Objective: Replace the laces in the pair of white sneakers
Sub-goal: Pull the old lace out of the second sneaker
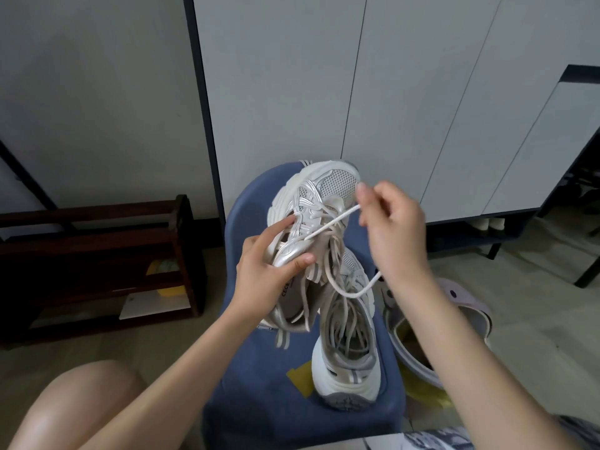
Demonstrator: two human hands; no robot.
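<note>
White cabinet (357,92) fills the back of the view from 10 to 2 o'clock; dark wooden rack (97,254) stands on the floor at 9 o'clock.

Blue chair (266,401) at centre, reaching down to 6 o'clock, serves as the work surface. A pale clog (467,316) lies just beside it at 4 o'clock, with something yellow inside that I cannot make out.

Second sneaker (349,352) rests on the chair seat at 5 o'clock, heel toward the camera, its laces loose and piled in the opening. Probably parked there to wait its turn.

First sneaker (311,216) is held up off the seat at centre, toe pointing to 12 o'clock and the lacing side turned toward the right hand, likely so the eyelets can be seen and reached.

Left hand (269,264) grips this sneaker by its side at 8 o'clock of the shoe: thumb curled over the silver upper, index finger stretched along the eyelet row, seemingly to brace it against the pull.

Right hand (393,219) is at 2 o'clock of the shoe, its fingers (362,191) pinched together on a white lace (331,220). The lace runs taut from an eyelet up to the pinch, then loops slack below the wrist. The taut line suggests it is being drawn through an eyelet; whether in or out I cannot tell.
</note>
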